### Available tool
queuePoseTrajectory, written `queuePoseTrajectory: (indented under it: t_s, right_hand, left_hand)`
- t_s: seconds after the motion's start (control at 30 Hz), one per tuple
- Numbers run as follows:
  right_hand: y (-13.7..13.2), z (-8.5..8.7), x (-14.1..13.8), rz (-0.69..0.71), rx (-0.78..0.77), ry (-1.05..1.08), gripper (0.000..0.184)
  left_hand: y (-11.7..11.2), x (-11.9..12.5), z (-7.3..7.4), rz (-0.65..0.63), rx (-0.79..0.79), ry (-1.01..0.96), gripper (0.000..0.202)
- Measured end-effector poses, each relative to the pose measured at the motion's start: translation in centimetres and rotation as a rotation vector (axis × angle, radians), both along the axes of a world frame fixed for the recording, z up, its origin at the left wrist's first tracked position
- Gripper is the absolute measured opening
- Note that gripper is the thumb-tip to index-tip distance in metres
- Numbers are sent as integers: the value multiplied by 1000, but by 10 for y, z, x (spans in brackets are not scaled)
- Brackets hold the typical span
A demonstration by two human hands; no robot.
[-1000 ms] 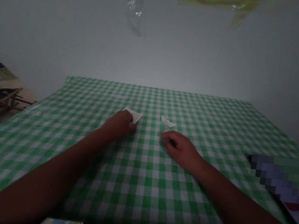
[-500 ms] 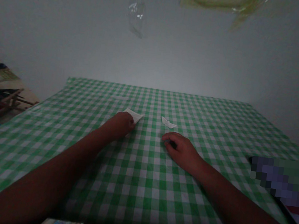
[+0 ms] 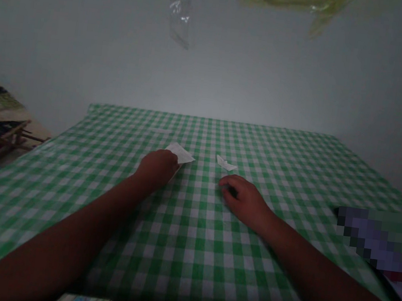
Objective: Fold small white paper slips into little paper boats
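My left hand (image 3: 158, 166) is closed on a folded piece of white paper (image 3: 182, 154), left of the table's middle. The paper's pointed corner sticks out to the right past my fingers, and part of its lower edge shows beneath them. My right hand (image 3: 242, 197) rests on the cloth with loosely curled fingers, the thumb a little apart from the forefinger and nothing visible between them. Just beyond its fingertips lies a small folded white paper (image 3: 226, 164), shaped like a little boat. My right hand does not touch it.
A green and white checked tablecloth (image 3: 189, 246) covers the table. At the right edge lies a dark-edged flat object (image 3: 370, 234), partly pixelated. A pale strip (image 3: 161, 131) lies toward the back left. The wall (image 3: 210, 73) stands behind, with tape and plastic on it.
The white paper in my left hand has tilted and shows more of its surface, with its lower edge now visible. My right hand has hardly moved.
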State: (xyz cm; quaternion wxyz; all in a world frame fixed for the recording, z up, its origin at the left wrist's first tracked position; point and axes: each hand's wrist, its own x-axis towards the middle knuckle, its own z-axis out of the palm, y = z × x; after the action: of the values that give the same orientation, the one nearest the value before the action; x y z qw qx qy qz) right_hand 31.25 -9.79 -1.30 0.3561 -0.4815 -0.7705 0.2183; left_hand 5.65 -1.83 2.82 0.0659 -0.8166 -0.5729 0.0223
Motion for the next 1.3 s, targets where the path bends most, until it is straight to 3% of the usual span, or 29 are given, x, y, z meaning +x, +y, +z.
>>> queuePoseTrajectory:
  t_s: [0.23, 0.37, 0.63, 0.83, 0.9, 1.07, 1.3]
  right_hand:
    - [3, 1, 4, -129, 58, -81, 19]
    - [10, -5, 11, -143, 115, -142, 22]
    - [21, -19, 21, -127, 79, -255, 53]
    - [9, 4, 22, 53, 142, -252, 68]
    - [6, 14, 21, 139, 175, -267, 61]
    - [3, 26, 19, 232, 162, -238, 21]
    - [1, 31, 19, 248, 85, -295, 18]
  left_hand:
    - [-2, -1, 4, 11, -33, -29, 46]
    - [-7, 3, 8, -6, 16, -57, 37]
    - [-30, 24, 0, -377, 0, -279, 14]
    - [-28, 26, -16, -434, -146, -402, 15]
    - [-27, 24, -17, -449, -168, -407, 15]
    - [-29, 25, -13, -522, -226, -421, 14]
    - [-32, 20, -9, -698, -317, -484, 19]
